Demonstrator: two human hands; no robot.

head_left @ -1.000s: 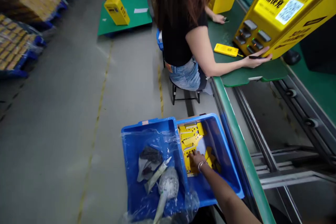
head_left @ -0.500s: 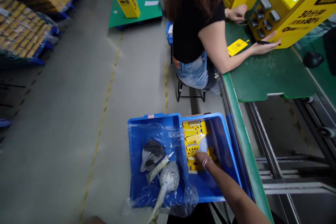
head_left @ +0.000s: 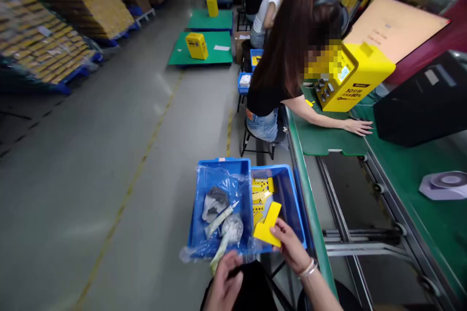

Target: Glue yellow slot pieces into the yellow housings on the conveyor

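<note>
My right hand (head_left: 290, 243) pinches a flat yellow T-shaped piece (head_left: 269, 227) by its edge, held above the right blue bin (head_left: 286, 194). More yellow pieces (head_left: 260, 194), some with black print, lie inside that bin. Nearer to me, my left hand (head_left: 226, 279) is raised with its fingers apart and nothing in it. Just beyond it stands the left blue bin (head_left: 197, 204), lined with clear plastic. In it are a white tube (head_left: 221, 218), a grey-and-white bundle (head_left: 216, 203) and a round plastic-wrapped lump (head_left: 232, 228).
A green-edged workbench (head_left: 310, 199) with metal rails runs along the right. A seated co-worker (head_left: 272, 77) reaches across it beside a yellow cabinet (head_left: 350, 82). A black box (head_left: 419, 99) stands on the bench. Loaded pallets (head_left: 47, 34) line the left; green platforms (head_left: 178, 56) stand ahead.
My right hand has come up out of the right bin with a yellow piece. My left hand has come into view. The camera has tilted up, and the co-worker's arm now stretches along the bench.
</note>
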